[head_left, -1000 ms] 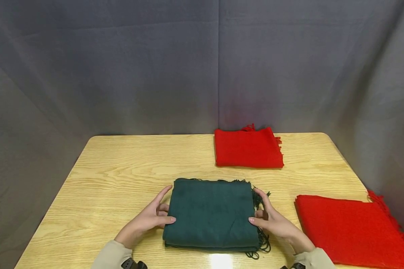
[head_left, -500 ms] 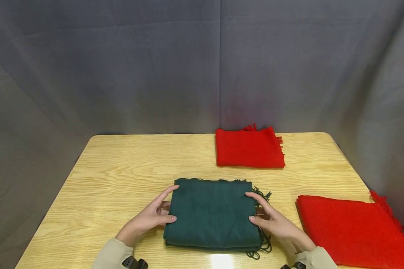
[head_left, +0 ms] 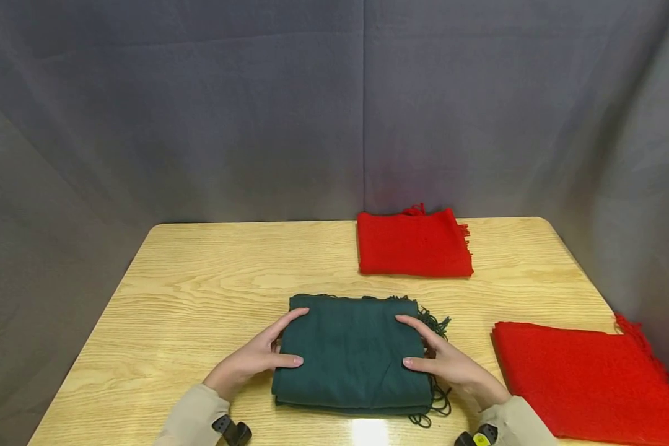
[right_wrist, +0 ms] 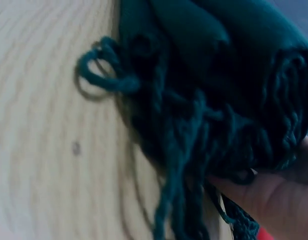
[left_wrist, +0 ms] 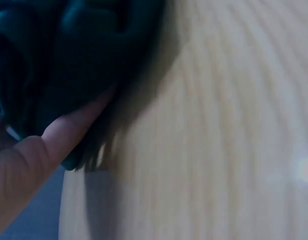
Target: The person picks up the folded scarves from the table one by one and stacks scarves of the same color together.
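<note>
A dark green fringed scarf (head_left: 351,356), folded into a thick rectangle, lies at the near middle of the table. My left hand (head_left: 259,356) grips its left side, thumb and forefinger on top; the other fingers are mostly hidden. At the right side my right hand (head_left: 451,362) holds it the same way, beside the loose fringe (head_left: 437,322). In the left wrist view a finger (left_wrist: 68,132) goes in under the dark cloth. The right wrist view shows the rolled folds of the scarf (right_wrist: 194,35), hanging tassels and part of the hand (right_wrist: 274,200) at the lower edge.
A folded red scarf (head_left: 415,244) lies near the table's back edge, right of centre. Another, larger red scarf (head_left: 580,378) lies at the right, its fringe reaching the table edge. Grey cloth (head_left: 245,124) hangs behind the wooden table (head_left: 201,279).
Both hands have moved inward over the green scarf. Their forefingers have come from beside its edges onto its top, and the thumbs reach further in. The scarf has hardly moved.
</note>
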`<state>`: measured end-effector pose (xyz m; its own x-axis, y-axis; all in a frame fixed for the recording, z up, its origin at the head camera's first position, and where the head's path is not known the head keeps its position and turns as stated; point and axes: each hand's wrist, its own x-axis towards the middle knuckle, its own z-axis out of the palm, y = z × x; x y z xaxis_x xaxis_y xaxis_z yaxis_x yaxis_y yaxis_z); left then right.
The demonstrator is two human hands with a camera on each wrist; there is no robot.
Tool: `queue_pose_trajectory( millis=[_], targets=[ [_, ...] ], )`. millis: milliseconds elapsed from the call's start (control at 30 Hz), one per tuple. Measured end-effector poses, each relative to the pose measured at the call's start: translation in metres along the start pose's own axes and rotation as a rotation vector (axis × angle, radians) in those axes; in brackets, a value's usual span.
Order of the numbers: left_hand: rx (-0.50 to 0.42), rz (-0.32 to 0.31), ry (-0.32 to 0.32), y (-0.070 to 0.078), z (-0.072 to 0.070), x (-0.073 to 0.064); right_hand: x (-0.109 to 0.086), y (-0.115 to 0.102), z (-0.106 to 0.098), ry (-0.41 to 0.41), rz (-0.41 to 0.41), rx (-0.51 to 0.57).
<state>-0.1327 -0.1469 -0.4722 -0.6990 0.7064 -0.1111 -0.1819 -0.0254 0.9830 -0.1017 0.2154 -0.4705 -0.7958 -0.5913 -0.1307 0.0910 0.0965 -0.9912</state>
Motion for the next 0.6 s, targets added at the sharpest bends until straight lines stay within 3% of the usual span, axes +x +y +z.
queue_pose_trajectory(
  millis=[167,367,600],
  targets=[
    [0.03,0.005,0.035,-0.0021,0.0031,0.0027,0.0024,0.0004,0.0034,-0.011,-0.037,0.013],
    [0.004,0.017,0.027,-0.0025,0.0046,0.0042,0.004,-0.0006,0.0055,0.007,-0.043,0.024],
    [0.0,0.002,0.056,0.0045,0.0077,0.0023,0.0044,-0.0038,0.0066,0.015,-0.096,0.058]
  ],
)
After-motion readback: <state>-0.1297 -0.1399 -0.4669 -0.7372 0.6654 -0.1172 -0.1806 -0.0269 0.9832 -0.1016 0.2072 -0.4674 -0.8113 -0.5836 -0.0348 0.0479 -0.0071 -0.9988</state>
